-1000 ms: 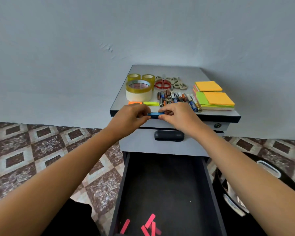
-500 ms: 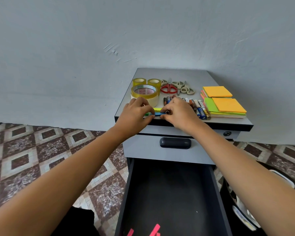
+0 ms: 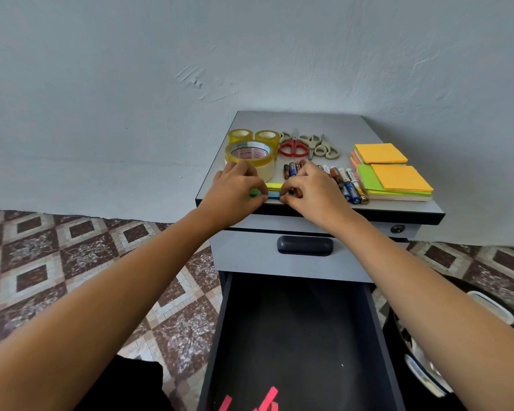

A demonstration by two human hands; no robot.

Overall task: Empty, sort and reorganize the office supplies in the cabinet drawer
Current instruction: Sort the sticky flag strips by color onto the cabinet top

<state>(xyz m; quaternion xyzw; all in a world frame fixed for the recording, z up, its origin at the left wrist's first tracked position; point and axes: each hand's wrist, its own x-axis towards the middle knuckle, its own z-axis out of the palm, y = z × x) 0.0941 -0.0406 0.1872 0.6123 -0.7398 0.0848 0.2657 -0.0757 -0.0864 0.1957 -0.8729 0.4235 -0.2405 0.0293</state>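
Both hands meet at the front edge of the grey cabinet top (image 3: 398, 209). My left hand (image 3: 238, 188) and my right hand (image 3: 312, 188) pinch the two ends of a thin blue strip (image 3: 274, 196) lying on the top. A green bit (image 3: 254, 193) shows under my left fingers. A yellow strip (image 3: 273, 185) lies just behind the blue one. Tape rolls (image 3: 250, 154), scissors (image 3: 303, 145), batteries (image 3: 346, 182) and sticky note pads (image 3: 395, 179) are laid out behind. The open black drawer (image 3: 297, 336) below holds pink strips (image 3: 267, 400).
A closed drawer with a dark handle (image 3: 305, 246) sits above the open one. A keyhole (image 3: 397, 228) is at the right. A dark bag or bin (image 3: 472, 336) stands right of the drawer. Patterned tile floor (image 3: 57, 277) spreads left; a wall rises behind.
Both hands carried the blue strip up from the cabinet's front edge and set it on the top, in front of the yellow strip. My view tilted upward.
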